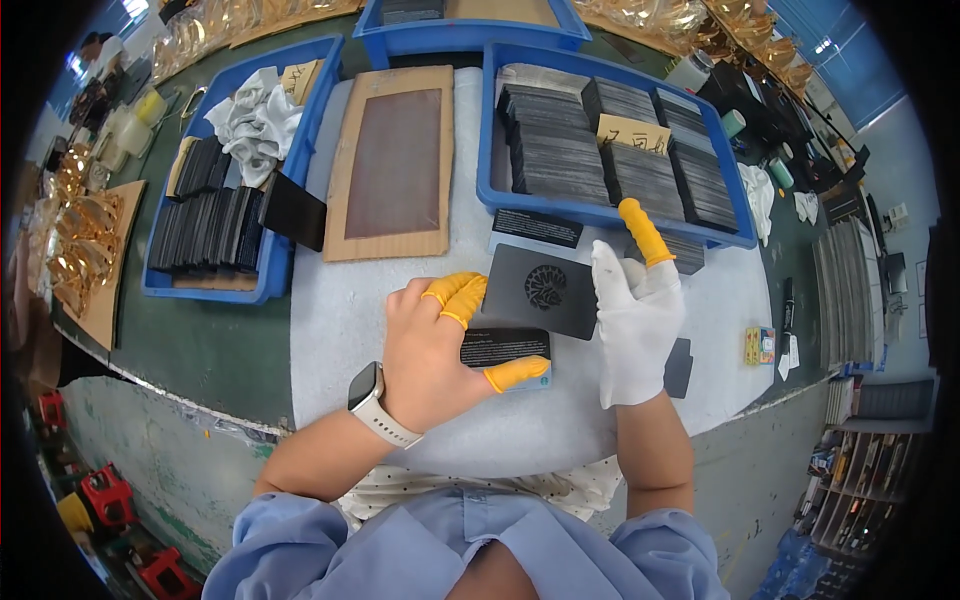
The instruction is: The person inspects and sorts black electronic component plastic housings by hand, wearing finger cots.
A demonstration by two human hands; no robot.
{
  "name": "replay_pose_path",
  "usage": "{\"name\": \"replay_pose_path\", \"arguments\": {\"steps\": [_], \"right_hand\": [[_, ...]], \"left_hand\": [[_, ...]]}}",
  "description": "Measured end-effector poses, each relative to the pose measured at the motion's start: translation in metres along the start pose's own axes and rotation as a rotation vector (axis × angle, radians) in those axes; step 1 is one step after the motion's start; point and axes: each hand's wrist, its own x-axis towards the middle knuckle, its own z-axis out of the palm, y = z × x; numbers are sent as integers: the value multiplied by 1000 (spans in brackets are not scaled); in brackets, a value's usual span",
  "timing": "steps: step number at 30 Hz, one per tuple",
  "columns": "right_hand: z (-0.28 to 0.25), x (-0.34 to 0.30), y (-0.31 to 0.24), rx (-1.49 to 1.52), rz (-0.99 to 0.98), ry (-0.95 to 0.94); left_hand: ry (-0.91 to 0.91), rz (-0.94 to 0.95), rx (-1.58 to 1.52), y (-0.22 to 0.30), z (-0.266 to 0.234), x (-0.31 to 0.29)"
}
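A dark grey rectangular card [520, 285] with a round black emblem [546, 288] is between the two hands, above the pale sheet [450, 440] covering part of the green tabletop [230, 350]. The ungloved left hand [425, 350] wears yellow rubber cots [517, 373] on its thumb and two fingers, and a pale-strapped watch [385, 420] at the wrist. Its fingertips are at the card's left edge; its thumb stands apart from them, over a black-and-light-blue printed card [505, 347]. The right hand [640, 330], in a white cloth glove, has its thumb at the card's right edge and its yellow-capped index finger pointing up; whether its fingers clamp the card I cannot tell. Another printed card [537, 228] lies beyond the dark one, near a blue plastic tray [487, 140] filled with rows of dark cards [560, 160]. At the left, a second blue tray [215, 294] holds black cards [210, 235] and a crumpled white cloth [255, 125]. A brown rectangular panel [393, 165] lies on cardboard [390, 247] between the trays
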Motion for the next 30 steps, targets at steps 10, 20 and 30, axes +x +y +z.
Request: {"name": "replay_pose_path", "arguments": {"steps": [10, 20, 30], "right_hand": [[5, -5, 8, 70, -15, -64], [8, -15, 3, 154, 123, -255], [2, -8, -7, 172, 191, -536]], "left_hand": [[18, -72, -10, 2, -2, 2], [-38, -207, -21, 0, -7, 5], [-174, -81, -131, 5, -8, 8]]}}
